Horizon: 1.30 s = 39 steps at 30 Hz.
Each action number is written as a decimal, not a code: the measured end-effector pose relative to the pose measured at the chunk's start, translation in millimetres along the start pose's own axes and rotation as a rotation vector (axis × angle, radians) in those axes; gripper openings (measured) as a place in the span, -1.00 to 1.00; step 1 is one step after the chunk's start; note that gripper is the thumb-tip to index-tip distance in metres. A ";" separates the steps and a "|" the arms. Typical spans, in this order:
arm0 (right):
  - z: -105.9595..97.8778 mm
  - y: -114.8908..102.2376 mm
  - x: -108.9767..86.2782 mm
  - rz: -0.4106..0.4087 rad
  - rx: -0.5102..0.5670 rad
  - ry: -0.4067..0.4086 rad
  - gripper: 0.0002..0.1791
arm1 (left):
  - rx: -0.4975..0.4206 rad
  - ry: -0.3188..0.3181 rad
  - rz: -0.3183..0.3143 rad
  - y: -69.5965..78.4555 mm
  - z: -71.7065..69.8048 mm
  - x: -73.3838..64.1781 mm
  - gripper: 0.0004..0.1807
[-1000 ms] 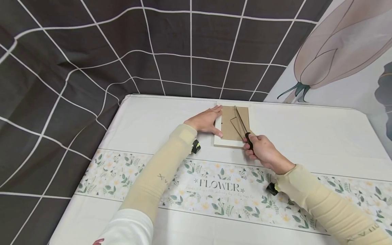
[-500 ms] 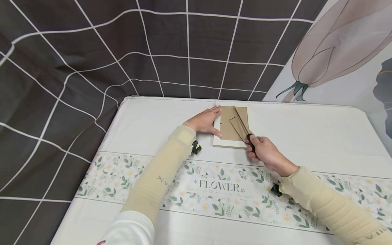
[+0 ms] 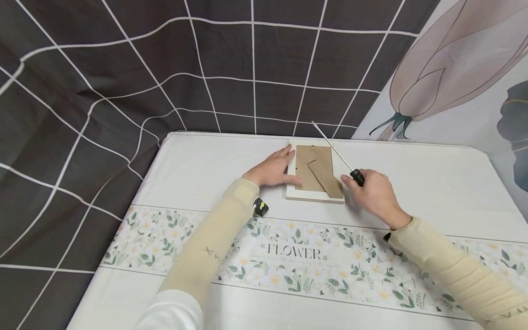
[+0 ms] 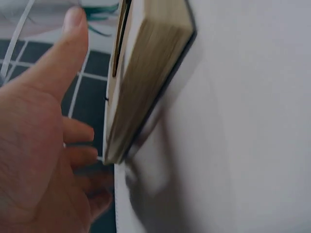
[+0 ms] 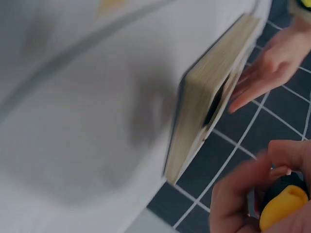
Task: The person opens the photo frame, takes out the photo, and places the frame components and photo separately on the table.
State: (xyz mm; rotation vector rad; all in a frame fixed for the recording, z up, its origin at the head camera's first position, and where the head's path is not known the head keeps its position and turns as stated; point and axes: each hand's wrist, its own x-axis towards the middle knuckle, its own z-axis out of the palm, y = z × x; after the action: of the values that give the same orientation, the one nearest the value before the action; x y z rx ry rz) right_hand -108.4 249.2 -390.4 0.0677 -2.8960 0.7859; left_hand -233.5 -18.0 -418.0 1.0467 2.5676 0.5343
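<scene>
A white-edged picture frame (image 3: 315, 195) lies with its brown backing board (image 3: 304, 172) facing up, close to the table's far edge. The stand leg (image 3: 327, 181) on the back sits at a slant over the lower right. My left hand (image 3: 271, 169) is at the frame's left side, fingers extended along the border and thumb over the backing. My right hand (image 3: 376, 195) grips a screwdriver (image 3: 357, 177) by its black handle, whose yellow end (image 5: 284, 208) shows in the right wrist view. The long metal shaft points up and left above the frame's right side, apart from the backing.
The table is covered by a white cloth (image 3: 420, 183) with a floral band reading FLOWER (image 3: 294, 251). Behind it hangs a dark gridded curtain (image 3: 222, 55), and a flower-printed wall covering (image 3: 429, 91) is at the right.
My right hand has moved right and lifted the screwdriver off the backing, so its tip now stands past the frame's far edge. The left hand stays by the frame.
</scene>
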 end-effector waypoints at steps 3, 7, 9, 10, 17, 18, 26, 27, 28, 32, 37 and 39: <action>-0.2 3.3 7.4 -0.070 -0.036 0.057 -0.47 | -0.013 0.028 -0.028 5.6 3.6 -11.1 0.13; -0.4 8.6 21.1 -0.143 -0.101 0.093 -0.51 | 0.006 0.039 -0.078 18.4 6.3 -28.5 0.08; 0.1 13.9 29.6 -0.193 -0.138 0.110 -0.55 | 0.032 0.040 -0.095 27.0 7.5 -36.4 0.06; 0.4 16.6 34.0 -0.224 -0.153 0.118 -0.58 | 0.047 0.040 -0.100 31.8 8.3 -39.9 0.05; 1.4 30.7 62.5 -0.354 -0.251 0.117 -0.78 | 0.129 0.064 -0.134 71.4 19.5 -61.0 0.04; 1.0 31.8 66.7 -0.366 -0.266 0.110 -0.81 | 0.142 0.078 -0.141 77.0 21.7 -63.2 0.05; 5.4 37.1 97.4 -0.441 -0.291 0.011 -0.69 | 0.408 0.315 -0.287 109.5 43.0 -72.7 0.06; 7.0 37.0 101.1 -0.443 -0.291 -0.003 -0.66 | 0.436 0.321 -0.309 112.4 45.7 -72.8 0.06; 8.6 36.5 104.2 -0.442 -0.292 -0.018 -0.64 | 0.460 0.324 -0.326 115.3 48.4 -72.9 0.05; 15.1 31.0 115.5 -0.430 -0.293 -0.085 -0.59 | 0.523 0.304 -0.344 124.7 58.8 -72.5 0.04; 25.0 24.8 123.3 -0.413 -0.303 -0.147 -0.63 | 0.601 0.258 -0.318 129.6 68.2 -72.3 0.01; 29.1 23.7 123.7 -0.409 -0.309 -0.160 -0.67 | 0.626 0.237 -0.312 129.9 70.1 -72.2 0.00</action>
State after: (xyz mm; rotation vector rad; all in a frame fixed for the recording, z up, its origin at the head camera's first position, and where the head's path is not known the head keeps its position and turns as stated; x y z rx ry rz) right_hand -236.3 254.1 -409.0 0.6902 -2.9548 0.2707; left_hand -77.1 31.7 -410.5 0.7458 3.1231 -0.2654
